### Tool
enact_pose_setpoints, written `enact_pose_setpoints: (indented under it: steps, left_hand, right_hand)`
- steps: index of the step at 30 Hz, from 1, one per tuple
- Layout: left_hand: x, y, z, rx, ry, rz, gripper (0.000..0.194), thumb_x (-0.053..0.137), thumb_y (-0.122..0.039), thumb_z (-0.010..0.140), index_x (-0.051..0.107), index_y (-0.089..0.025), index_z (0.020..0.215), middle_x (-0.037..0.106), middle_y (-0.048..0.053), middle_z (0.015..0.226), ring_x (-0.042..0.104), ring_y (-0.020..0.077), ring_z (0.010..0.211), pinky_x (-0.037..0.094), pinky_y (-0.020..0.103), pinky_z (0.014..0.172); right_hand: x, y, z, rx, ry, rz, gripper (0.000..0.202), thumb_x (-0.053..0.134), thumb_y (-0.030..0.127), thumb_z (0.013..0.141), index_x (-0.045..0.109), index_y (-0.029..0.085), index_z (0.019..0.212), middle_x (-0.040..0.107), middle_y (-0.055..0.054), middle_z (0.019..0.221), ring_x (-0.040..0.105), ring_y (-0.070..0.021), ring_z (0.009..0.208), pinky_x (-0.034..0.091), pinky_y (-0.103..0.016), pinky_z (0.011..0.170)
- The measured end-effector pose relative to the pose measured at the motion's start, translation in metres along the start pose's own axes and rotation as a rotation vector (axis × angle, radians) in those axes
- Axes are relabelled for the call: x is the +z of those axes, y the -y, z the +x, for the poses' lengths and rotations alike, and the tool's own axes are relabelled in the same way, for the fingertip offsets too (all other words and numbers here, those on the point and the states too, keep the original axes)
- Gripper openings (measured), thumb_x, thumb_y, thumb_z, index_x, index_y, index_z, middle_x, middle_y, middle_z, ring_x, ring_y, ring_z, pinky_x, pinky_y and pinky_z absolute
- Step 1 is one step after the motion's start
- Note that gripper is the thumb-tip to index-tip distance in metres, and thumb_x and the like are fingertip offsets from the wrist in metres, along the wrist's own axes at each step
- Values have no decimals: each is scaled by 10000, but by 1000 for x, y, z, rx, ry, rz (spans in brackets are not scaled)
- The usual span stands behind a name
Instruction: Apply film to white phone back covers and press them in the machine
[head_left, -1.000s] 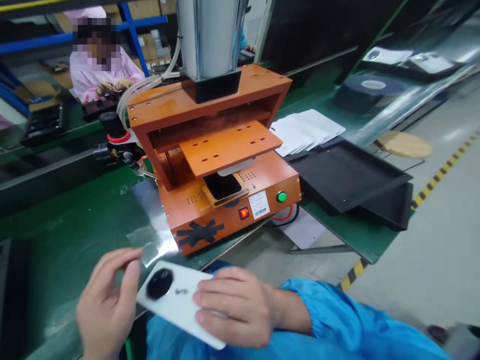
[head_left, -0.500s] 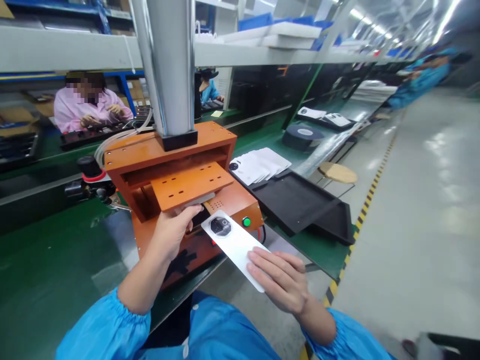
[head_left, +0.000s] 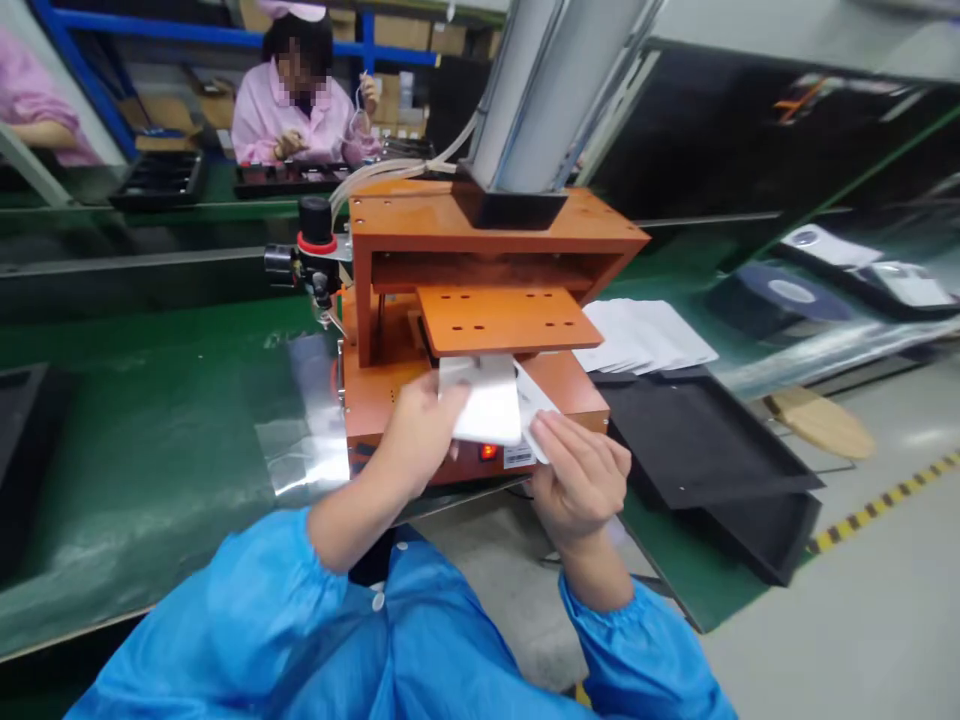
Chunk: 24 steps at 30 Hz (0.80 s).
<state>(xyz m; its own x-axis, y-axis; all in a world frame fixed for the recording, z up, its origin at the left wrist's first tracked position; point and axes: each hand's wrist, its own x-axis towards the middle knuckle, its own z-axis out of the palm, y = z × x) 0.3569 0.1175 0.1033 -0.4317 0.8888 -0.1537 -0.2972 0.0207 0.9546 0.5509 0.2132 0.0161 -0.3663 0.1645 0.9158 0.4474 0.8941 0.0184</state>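
Observation:
In front of the orange press [head_left: 495,215], my left hand [head_left: 424,430] grips a white phone back cover [head_left: 484,410] by its left edge. The far end of this cover lies under the press's raised orange plate [head_left: 510,318]. My right hand [head_left: 581,470] pinches a second white phone back cover [head_left: 534,405] between thumb and fingers. That one slants in beside the first, which partly hides it. Its camera ring is out of sight. Below the covers, a lit red switch [head_left: 489,452] shows on the front of the press.
White phone back covers [head_left: 652,335] lie fanned out right of the press, behind black trays [head_left: 705,430]. A pressure regulator [head_left: 315,250] stands at the press's left, near clear film [head_left: 304,430] on the green bench. A co-worker in pink [head_left: 300,110] sits across.
My left hand has drawn a white cover partly out from under the plate. My right hand has brought its cover in beside it. The view has swung left.

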Motion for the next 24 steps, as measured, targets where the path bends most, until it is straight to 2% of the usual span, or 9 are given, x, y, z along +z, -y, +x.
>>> enact_pose_setpoints:
  steps: [2, 4, 6, 8, 12, 17, 19, 21, 24]
  left_hand:
    - [-24, 9, -42, -4, 123, 197, 260, 651, -442, 866, 671, -184, 842, 676, 31, 716, 591, 157, 612, 436, 255, 527]
    - [-49, 17, -82, 23, 206, 422, 284, 606, -438, 939, 693, -182, 852, 702, 37, 756, 616, 164, 662, 450, 266, 592]
    - [-72, 25, -112, 62, 260, 590, 338, 559, -437, 994, 670, -184, 799, 676, 29, 724, 588, 152, 626, 422, 273, 591]
    - [-87, 36, -129, 75, 286, 662, 389, 522, -440, 1029, 627, -190, 751, 654, 29, 702, 578, 152, 610, 415, 280, 587]
    - [-99, 63, -142, 62, 265, 667, 399, 484, -416, 1069, 594, -197, 755, 659, 33, 725, 594, 152, 626, 432, 271, 592]
    - [-102, 80, -144, 169, 319, 705, 376, 470, -364, 1079, 525, -206, 742, 578, 7, 687, 547, 140, 621, 380, 270, 579]
    - [-103, 82, -143, 196, 343, 722, 376, 472, -353, 1076, 490, -210, 729, 529, -6, 659, 525, 136, 614, 364, 270, 578]
    - [-104, 83, -141, 192, 353, 718, 377, 465, -356, 1080, 493, -211, 733, 525, -7, 659, 522, 137, 611, 364, 272, 575]
    - [-106, 86, -138, 149, 360, 705, 382, 463, -385, 1083, 556, -209, 757, 580, 16, 697, 552, 155, 625, 385, 285, 576]
  right_hand:
    - [14, -1, 11, -22, 9, 20, 553, 529, 58, 959, 698, 311, 1420, 835, -47, 1187, 815, -245, 1059, 529, -397, 882]
    - [27, -1, 26, -31, 66, 36, 463, 546, 107, 995, 730, 298, 1375, 826, -44, 1220, 794, -239, 1100, 522, -398, 923]
    - [40, -1, 41, -6, 185, 34, 376, 542, 153, 1032, 767, 284, 1303, 820, -45, 1236, 774, -239, 1123, 521, -406, 935]
    - [50, -1, 54, 22, 336, 39, 345, 516, 181, 1057, 792, 271, 1243, 823, -49, 1218, 770, -257, 1099, 533, -433, 903]
    - [57, -1, 65, 37, 540, 166, 347, 517, 198, 1052, 794, 269, 1248, 805, -55, 1265, 763, -298, 1101, 582, -496, 881]
    - [46, -7, 71, 96, 645, 337, 342, 602, 230, 1016, 773, 316, 1300, 778, -35, 1313, 735, -312, 1183, 620, -551, 1004]
    - [39, -11, 75, 88, 698, 365, 307, 672, 330, 1009, 769, 308, 1299, 773, -50, 1315, 721, -325, 1215, 613, -562, 1040]
    - [37, -15, 80, 68, 750, 376, 353, 712, 479, 995, 764, 282, 1284, 773, -65, 1306, 708, -340, 1244, 596, -569, 1069]
    - [57, -22, 87, 100, 720, 322, 452, 659, 630, 1000, 752, 251, 1227, 791, -86, 1192, 712, -354, 1227, 557, -574, 1107]
